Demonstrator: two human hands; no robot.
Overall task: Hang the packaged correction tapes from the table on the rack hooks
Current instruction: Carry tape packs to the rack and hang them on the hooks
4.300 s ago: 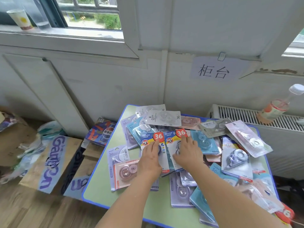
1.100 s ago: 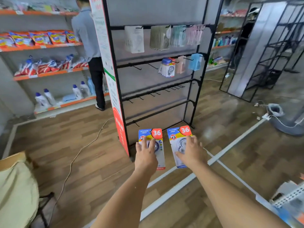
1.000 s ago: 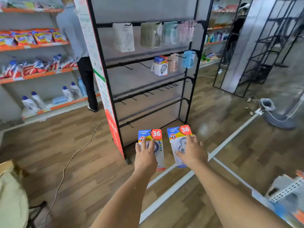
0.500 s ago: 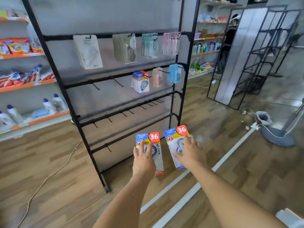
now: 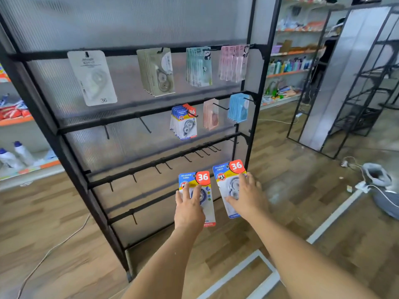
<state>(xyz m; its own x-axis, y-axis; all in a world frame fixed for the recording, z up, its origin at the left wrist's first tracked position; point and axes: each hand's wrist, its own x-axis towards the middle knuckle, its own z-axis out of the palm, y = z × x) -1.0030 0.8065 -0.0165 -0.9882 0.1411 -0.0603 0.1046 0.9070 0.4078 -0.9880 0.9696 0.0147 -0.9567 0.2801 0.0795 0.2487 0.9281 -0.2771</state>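
Observation:
My left hand (image 5: pixel 188 209) holds a blue-and-yellow correction tape pack (image 5: pixel 203 180) with a red "36" corner. My right hand (image 5: pixel 248 196) holds a matching pack (image 5: pixel 226 172) just to its right. Both packs are upright in front of the lower bars of the black hook rack (image 5: pixel 71 160). A bunch of the same packs (image 5: pixel 183 124) hangs on a hook of the second bar. White, beige, green and pink packs hang along the top bar; a pink and a blue bunch hang right of the matching bunch.
Bare hooks (image 5: pixel 144 125) stick out left on the second bar and along the third and fourth bars. Store shelves with bottles (image 5: pixel 13 154) stand left; more shelving (image 5: pixel 289 63) and empty black racks (image 5: pixel 367 83) stand right. A fan base and cable (image 5: pixel 380 182) lie on the wooden floor.
I took two packs off the table pile, turned away and walked up to the rack. The rack now fills the view and both packs sit higher, near its lower bars.

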